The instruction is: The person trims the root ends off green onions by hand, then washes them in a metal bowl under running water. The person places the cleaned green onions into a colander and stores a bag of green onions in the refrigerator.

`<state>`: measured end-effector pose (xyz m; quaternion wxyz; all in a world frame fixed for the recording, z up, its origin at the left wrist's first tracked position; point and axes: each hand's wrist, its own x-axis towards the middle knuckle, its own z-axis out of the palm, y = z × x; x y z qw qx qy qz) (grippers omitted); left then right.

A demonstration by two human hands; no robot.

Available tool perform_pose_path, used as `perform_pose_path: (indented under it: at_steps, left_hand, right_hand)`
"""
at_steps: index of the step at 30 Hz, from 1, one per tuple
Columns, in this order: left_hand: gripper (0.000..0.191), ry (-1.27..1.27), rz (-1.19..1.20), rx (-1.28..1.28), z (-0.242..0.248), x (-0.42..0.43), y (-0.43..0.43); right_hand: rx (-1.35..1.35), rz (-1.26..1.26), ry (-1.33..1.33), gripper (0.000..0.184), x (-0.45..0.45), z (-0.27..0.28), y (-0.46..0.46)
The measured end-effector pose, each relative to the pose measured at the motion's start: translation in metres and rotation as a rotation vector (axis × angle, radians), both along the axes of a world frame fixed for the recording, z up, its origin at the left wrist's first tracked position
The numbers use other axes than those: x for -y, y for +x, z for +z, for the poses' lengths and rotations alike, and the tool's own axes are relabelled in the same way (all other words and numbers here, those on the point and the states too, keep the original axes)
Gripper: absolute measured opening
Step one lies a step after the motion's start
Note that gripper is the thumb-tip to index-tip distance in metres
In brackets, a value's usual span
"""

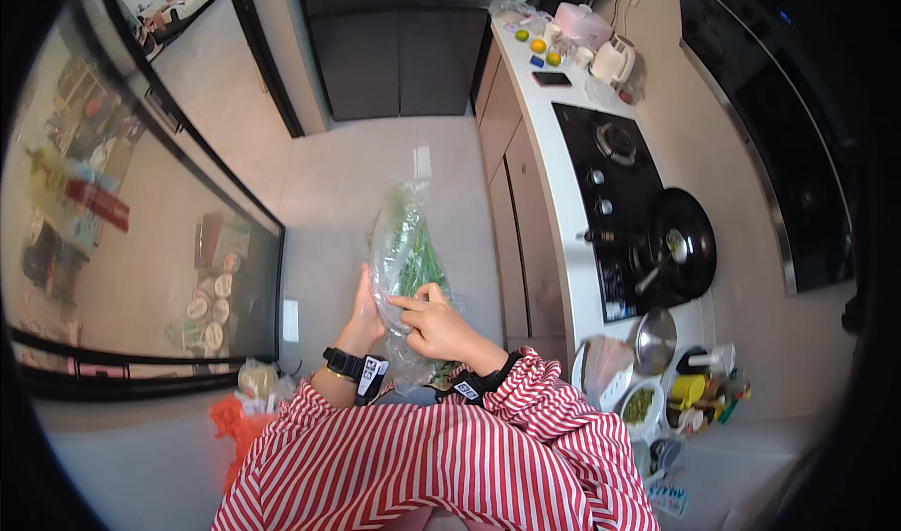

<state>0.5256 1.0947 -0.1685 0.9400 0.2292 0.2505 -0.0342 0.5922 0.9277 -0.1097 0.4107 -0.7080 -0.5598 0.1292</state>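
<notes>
A clear plastic bag [394, 249] of long green leafy vegetables [424, 256] hangs before me, above the floor. My left hand [366, 309] supports it from the left side, its fingers partly hidden behind the plastic. Across the front of the bag lies my right hand [438, 323], with the index finger stretched over the plastic and the other fingers curled. The lower end of the bag reaches down toward my striped sleeves. Both wrists wear black straps with printed tags.
On the right counter [545, 151], a black wok [693, 249] holding a ladle sits on the gas stove [619, 158]. Nearer are a metal bowl [656, 341] and a bowl of chopped greens [639, 406]. A glass sliding door [232, 249] stands left; a dark refrigerator [359, 66] is ahead.
</notes>
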Motion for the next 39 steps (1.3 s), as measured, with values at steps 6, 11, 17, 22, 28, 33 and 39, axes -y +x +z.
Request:
perform_pose_path:
  at_steps: [6,11,17,22,28,33,39]
  left_hand:
    - [0.058,0.447,0.038,-0.291,-0.010,-0.041,0.135]
    - [0.032,0.715,0.194,-0.196,-0.034,-0.107,0.223]
    - [0.027,1.242,0.092,-0.098,-0.010,-0.176,0.346]
    - [0.030,1.352,-0.241,-0.014,0.030,-0.272,0.445]
    - [0.037,1.312,-0.468,-0.107,0.050,-0.358,0.585]
    - [0.054,2.160,-0.128,-0.085,0.075,-0.388,0.652]
    - [0.082,2.445,-0.584,0.217,0.037,-0.415,0.758]
  right_hand:
    - [0.076,0.241,-0.320,0.028,-0.069,0.002,0.141]
    - [-0.687,-0.122,0.144,0.042,-0.090,0.009,0.249]
    - [-0.957,-0.398,-0.353,0.074,-0.163,-0.079,0.417]
    - [-1.738,-0.187,-0.314,0.088,-0.221,-0.105,0.547]
    - [-1.825,-0.252,0.321,0.045,-0.339,-0.092,0.565]
    - [-1.637,-0.435,0.270,0.036,-0.385,-0.083,0.637]
    - [-1.519,-0.465,0.241,0.039,-0.433,-0.098,0.734]
